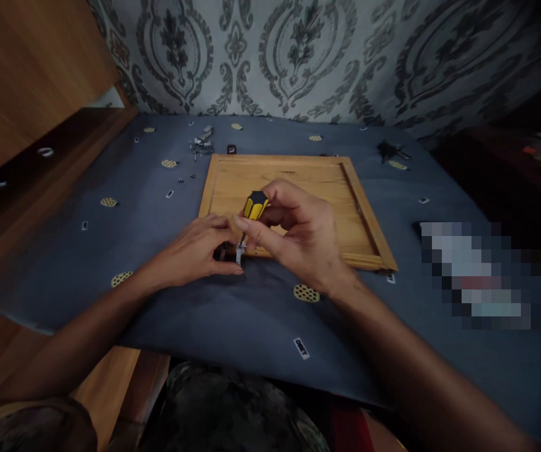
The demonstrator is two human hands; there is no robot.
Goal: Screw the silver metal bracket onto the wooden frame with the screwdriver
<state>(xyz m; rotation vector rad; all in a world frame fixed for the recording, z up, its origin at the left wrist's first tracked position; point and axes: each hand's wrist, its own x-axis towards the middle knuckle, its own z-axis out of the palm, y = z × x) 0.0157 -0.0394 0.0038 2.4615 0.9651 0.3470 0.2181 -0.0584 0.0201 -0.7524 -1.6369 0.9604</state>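
Observation:
A framed wooden panel (294, 182) lies flat on the cloth-covered table. My right hand (301, 232) is closed round a screwdriver (255, 206) with a yellow and black handle, its shaft pointing down at the panel's near edge. Under the tip sits a small metal hinge (240, 249), partly hidden by fingers. My left hand (199, 248) pinches the hinge against the frame, thumb on the near side and fingers on top of the wood.
Beyond the panel's far left corner lie metal hinge parts (203, 141) and small screws (181, 180). A dark object (393, 150) rests at the back right. A blurred-out item (477, 276) is on the right. Patterned wallpaper (270, 56) covers the wall behind; a wooden cabinet (39, 69) stands left.

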